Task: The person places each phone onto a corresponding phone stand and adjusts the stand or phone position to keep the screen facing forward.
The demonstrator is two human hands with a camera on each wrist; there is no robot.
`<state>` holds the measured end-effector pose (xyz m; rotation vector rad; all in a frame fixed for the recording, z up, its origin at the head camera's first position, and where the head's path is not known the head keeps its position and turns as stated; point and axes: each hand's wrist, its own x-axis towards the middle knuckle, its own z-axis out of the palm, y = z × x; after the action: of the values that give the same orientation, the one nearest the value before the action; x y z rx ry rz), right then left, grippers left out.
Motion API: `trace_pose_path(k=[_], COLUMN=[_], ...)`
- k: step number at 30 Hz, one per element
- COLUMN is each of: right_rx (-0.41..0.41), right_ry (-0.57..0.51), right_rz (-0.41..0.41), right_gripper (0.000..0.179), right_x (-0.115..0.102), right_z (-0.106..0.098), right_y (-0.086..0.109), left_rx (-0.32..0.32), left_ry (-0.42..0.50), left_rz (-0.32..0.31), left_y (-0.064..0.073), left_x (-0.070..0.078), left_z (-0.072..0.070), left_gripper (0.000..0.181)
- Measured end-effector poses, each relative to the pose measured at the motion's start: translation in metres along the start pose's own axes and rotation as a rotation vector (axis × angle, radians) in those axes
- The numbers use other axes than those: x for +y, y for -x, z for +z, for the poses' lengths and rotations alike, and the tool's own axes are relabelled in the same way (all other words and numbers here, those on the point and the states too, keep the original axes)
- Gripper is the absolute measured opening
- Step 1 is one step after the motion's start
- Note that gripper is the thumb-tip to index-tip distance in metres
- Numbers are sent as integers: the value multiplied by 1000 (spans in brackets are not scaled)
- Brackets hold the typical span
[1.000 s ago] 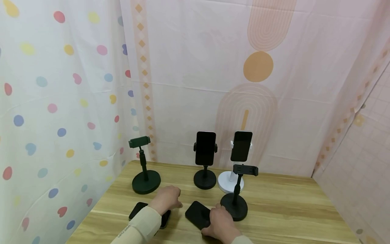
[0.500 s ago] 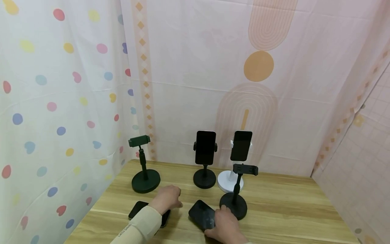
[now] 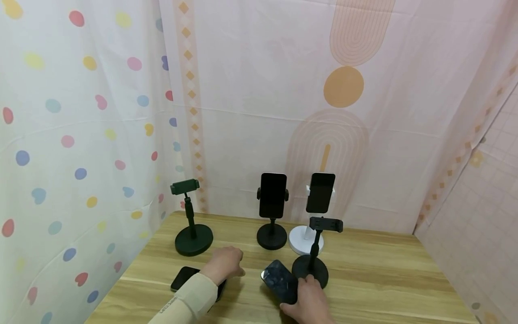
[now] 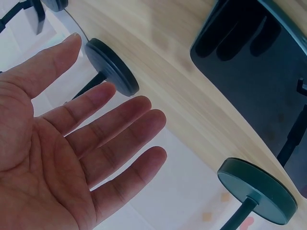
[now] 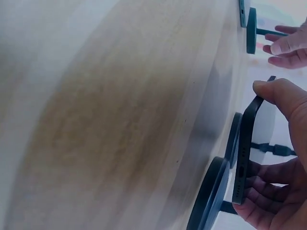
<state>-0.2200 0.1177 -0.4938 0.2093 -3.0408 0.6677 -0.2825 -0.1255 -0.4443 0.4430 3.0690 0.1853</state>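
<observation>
In the head view my right hand grips a dark smartphone by its sides. The right wrist view has this phone edge-on above the table, thumb on one long side and fingers on the other. Beside it stands a black phone stand with nothing in its clamp. My left hand hovers with fingers loosely extended and holds nothing; its palm shows in the left wrist view. Under the left forearm lies a second black smartphone, partly hidden by the sleeve.
A dark green phone stand with a bare clamp stands at the back left. Farther back, a black stand and a white stand each hold an upright phone. Patterned curtains hang behind the wooden table.
My right hand has tilted the phone up from the table and carried it rightward, closer to the front black stand. The left hand has barely moved.
</observation>
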Motion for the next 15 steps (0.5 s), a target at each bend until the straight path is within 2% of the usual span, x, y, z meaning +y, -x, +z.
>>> trace_pose_path(k=[9, 15], right_rx=[88, 212], right_ry=[-6, -5], right_rz=[37, 32], right_gripper=[79, 85], right_x=[8, 3], right_z=[-9, -13], right_y=[7, 12], left_rx=[-4, -12], left_ry=[-26, -27], left_rz=[30, 27], left_y=[-2, -4], left_x=[6, 11], left_z=[3, 0], left_gripper=[24, 23])
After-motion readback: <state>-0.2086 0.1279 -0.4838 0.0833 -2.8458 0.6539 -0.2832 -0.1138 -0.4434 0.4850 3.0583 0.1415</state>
